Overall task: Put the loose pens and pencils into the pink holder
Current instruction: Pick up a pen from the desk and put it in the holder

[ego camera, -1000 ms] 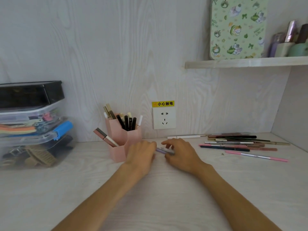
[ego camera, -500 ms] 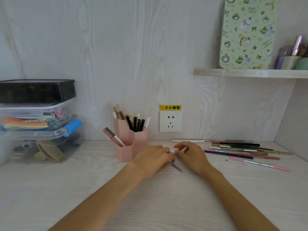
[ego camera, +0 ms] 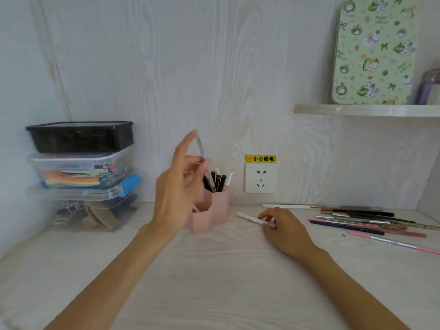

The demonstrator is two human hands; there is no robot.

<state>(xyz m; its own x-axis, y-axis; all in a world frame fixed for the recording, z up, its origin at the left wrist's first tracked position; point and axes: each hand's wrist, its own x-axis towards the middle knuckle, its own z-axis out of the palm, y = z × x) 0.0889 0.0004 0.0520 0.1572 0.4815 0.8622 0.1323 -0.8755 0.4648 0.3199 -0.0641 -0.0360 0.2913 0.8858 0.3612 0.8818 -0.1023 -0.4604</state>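
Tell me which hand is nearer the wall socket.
Right. The right hand rests on the desk just below the socket, holding a white pen. The left hand is raised farther left, beyond the pink holder.

Pale desk (ego camera: 214, 282) – pink holder (ego camera: 209, 215), stacked boxes (ego camera: 81, 177), loose pens (ego camera: 362, 222), white pen (ego camera: 252, 219)

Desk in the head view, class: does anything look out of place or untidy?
Yes. A heap of loose pens and pencils lies on the desk right of the pink holder, and a small dark speck sits beside it.
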